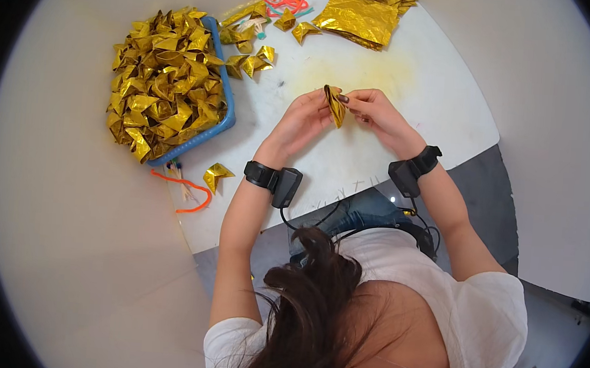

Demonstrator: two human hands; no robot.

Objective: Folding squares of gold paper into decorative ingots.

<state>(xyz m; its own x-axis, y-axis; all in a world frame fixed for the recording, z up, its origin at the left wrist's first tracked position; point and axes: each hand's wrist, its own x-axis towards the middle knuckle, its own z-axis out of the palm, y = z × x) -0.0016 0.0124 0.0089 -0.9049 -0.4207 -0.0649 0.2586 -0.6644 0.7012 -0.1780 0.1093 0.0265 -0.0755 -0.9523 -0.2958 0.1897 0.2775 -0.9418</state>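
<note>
Between my two hands, over the middle of the white table (373,145), is a gold foil paper (335,110) folded into a narrow, pointed piece. My left hand (302,121) holds it from the left, its fingertips partly behind the foil. From the right, my right hand (380,116) pinches its edge between thumb and fingers. To the left, a blue basket (229,111) is heaped with many folded gold foil pieces (162,82). A single folded gold piece (217,176) lies on the table near my left wrist.
A stack of gold foil sheets (358,19) lies at the table's far side. Left of it are orange and teal fuzzy strips (290,6) and loose folded pieces (254,63). An orange strip (203,203) curls at the left edge. Both wrists carry black strapped devices (286,187) with cables.
</note>
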